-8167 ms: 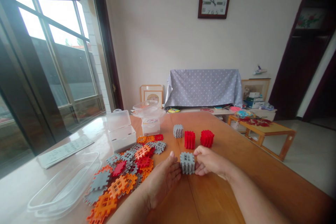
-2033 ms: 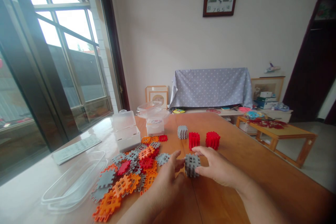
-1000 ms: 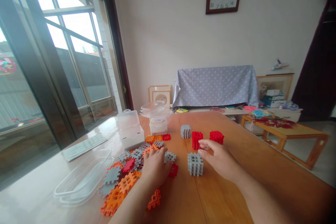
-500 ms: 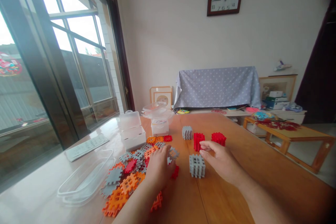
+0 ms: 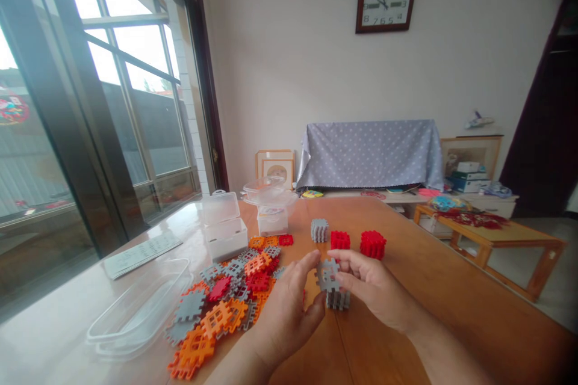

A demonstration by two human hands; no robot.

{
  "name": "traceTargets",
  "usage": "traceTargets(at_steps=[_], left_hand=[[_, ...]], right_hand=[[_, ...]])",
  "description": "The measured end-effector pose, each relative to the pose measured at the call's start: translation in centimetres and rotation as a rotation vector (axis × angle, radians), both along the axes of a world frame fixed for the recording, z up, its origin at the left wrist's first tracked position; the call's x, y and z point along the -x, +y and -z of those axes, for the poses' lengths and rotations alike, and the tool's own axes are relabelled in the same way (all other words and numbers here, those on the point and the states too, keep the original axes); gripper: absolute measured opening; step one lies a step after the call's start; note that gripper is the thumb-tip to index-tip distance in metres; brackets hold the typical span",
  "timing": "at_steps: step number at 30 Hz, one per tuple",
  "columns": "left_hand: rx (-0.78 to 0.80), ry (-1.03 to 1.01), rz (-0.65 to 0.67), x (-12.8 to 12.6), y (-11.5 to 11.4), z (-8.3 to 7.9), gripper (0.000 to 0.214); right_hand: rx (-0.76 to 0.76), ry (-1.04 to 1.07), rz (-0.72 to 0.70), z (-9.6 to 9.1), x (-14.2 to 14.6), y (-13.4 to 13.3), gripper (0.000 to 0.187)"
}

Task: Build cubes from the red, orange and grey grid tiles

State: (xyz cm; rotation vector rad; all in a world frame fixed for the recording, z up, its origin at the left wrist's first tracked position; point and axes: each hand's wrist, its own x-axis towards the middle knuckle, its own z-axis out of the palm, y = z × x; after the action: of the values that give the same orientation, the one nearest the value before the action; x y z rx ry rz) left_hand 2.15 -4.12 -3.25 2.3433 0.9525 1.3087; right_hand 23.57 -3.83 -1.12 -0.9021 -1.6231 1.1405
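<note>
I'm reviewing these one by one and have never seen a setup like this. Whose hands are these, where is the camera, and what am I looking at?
There is no machine here: a person works with two bare hands. One camera worn on the head takes every picture, looking forward and down over the table.

The left hand and right hand flank a gray notched piece. The right hand's fingers grip its edge; whether the left also touches it is hard to tell. Just below is a gray stack. Beyond stand another gray stack and two red ones.

On the person's left lie a heap of loose pieces, a clear tray and an open box.
</note>
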Motion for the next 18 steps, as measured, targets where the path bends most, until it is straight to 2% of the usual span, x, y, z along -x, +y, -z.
traceTargets(at_steps=[3, 5, 8, 11, 14, 18], left_hand=[[0.110, -0.137, -0.017, -0.3, 0.1, 0.1, 0.063], [0.242, -0.267, 0.001, -0.7, 0.2, 0.1, 0.053], [0.509, -0.453, 0.147, -1.2, 0.1, -0.4, 0.033], [0.716, -0.602, 0.235, -1.3, 0.1, -0.8, 0.030], [0.792, -0.670, 0.221, -0.8, 0.3, -0.9, 0.030], [0.811, -0.689, 0.177, -0.3, 0.8, -0.7, 0.026]], right_hand=[[0.033, 0.019, 0.015, -0.1, 0.0, -0.1, 0.040], [0.047, 0.063, 0.017, -0.2, 0.0, -0.2, 0.036], [0.047, 0.133, 0.008, -0.2, 0.2, -0.3, 0.032], [0.058, 0.122, -0.008, -0.2, 0.6, -0.3, 0.031], [0.041, 0.038, -0.006, -0.1, 0.7, -0.4, 0.027], [-0.143, -0.145, 0.124, -0.2, 0.0, -0.6, 0.030]])
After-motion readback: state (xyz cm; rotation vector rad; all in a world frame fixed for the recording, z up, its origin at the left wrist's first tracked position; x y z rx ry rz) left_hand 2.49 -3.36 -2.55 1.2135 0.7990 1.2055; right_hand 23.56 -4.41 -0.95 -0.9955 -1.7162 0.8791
